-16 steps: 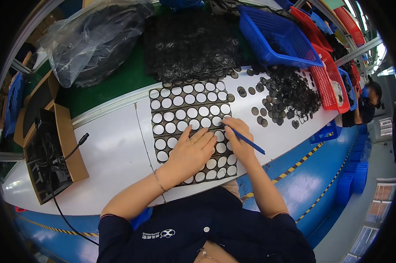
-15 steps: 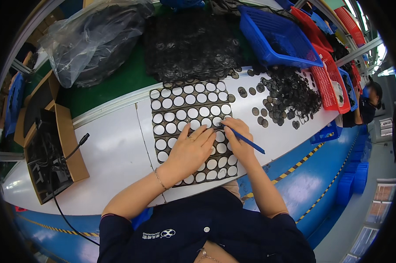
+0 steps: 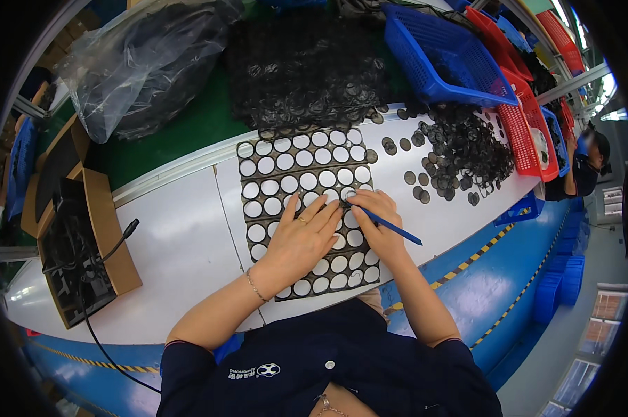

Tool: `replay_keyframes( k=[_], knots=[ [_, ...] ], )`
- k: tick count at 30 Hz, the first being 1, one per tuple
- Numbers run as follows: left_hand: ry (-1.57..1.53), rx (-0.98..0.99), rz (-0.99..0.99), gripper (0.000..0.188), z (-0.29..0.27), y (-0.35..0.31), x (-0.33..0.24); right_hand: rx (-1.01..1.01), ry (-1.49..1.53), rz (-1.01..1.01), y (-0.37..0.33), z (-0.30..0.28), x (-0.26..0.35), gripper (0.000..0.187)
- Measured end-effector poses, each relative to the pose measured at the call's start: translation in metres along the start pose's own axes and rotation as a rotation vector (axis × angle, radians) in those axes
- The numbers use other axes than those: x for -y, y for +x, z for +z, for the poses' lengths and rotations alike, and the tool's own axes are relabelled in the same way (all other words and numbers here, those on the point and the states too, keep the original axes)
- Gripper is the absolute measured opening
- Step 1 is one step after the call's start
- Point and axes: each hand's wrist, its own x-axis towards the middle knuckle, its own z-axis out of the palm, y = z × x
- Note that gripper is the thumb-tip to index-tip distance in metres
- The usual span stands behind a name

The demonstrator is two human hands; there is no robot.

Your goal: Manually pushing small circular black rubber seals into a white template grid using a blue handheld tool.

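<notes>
A black-framed sheet with rows of round holes [image 3: 298, 160] lies on the white table, white showing through the holes. My left hand [image 3: 300, 240] rests flat on it, fingers spread toward the far side. Just right of those fingertips, my right hand [image 3: 376, 221] grips a slim blue pen-like tool [image 3: 397, 230]. The tool's back end sticks out to the lower right; its dark tip meets the sheet near one hole. Whether the tip pinches anything is too small to tell.
Loose black discs and rings [image 3: 460, 149] are heaped at the right. Behind the sheet lies a dark stack of similar sheets [image 3: 307, 76], beside a clear plastic bag [image 3: 147, 69]. A blue basket [image 3: 443, 55] and red basket [image 3: 526, 132] stand far right. At left is a cardboard box [image 3: 112, 229] with a cable.
The right hand and the tool's tip have shifted very slightly toward me over the same part of the sheet. My left hand stays flat in place.
</notes>
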Motion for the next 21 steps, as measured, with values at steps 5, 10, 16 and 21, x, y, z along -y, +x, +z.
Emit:
replay_keyframes(
  k=[5,10,16,21],
  knots=[
    [-0.014,-0.006,0.004,0.048,0.0,0.0,0.001,0.011,-0.008,0.009,-0.002,0.0,-0.003,0.019],
    [-0.022,-0.009,0.0,0.047,-0.001,-0.001,0.0,0.024,-0.007,0.017,-0.001,0.0,-0.001,0.019],
    [-0.02,-0.004,-0.001,0.047,-0.001,-0.001,0.0,0.007,-0.128,-0.1,-0.003,0.003,-0.003,0.021],
    [-0.002,0.019,0.003,0.046,-0.002,0.001,0.0,-0.064,-0.482,-0.397,0.005,0.01,0.0,0.027]
  ],
)
